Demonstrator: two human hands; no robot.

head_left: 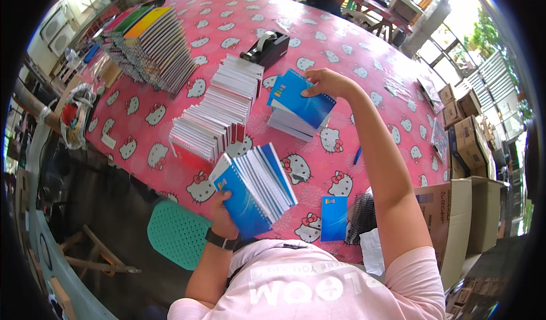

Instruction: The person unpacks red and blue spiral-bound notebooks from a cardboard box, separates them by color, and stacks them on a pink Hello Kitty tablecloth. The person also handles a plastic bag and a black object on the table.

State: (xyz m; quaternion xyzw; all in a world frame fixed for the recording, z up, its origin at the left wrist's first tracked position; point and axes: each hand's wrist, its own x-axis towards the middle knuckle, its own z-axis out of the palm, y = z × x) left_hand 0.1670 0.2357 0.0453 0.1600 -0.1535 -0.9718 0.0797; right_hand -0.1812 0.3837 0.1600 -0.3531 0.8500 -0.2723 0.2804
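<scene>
My left hand (224, 216) is closed round a thick, fanned bundle of blue-covered spiral notebooks (250, 197), held near the table's front edge. Farther off, my right hand (329, 84) grips a blue notebook (301, 99) by its far edge, thumb on the cover and fingers beneath. That notebook lies over a short pile of notebooks (290, 125); whether it rests on them I cannot tell. To the left of the pile runs a long row of upright notebooks (224, 104) with reddish covers. A single blue notebook (334, 219) lies flat near my body.
Tall stacks of notebooks (153, 50) stand at the far left of the pink table (335, 35). A black tape dispenser (267, 48) sits behind the row. A blue pen (357, 155) lies under my right forearm. Cardboard boxes (441, 212) line the right, and a green stool (179, 233) stands front left.
</scene>
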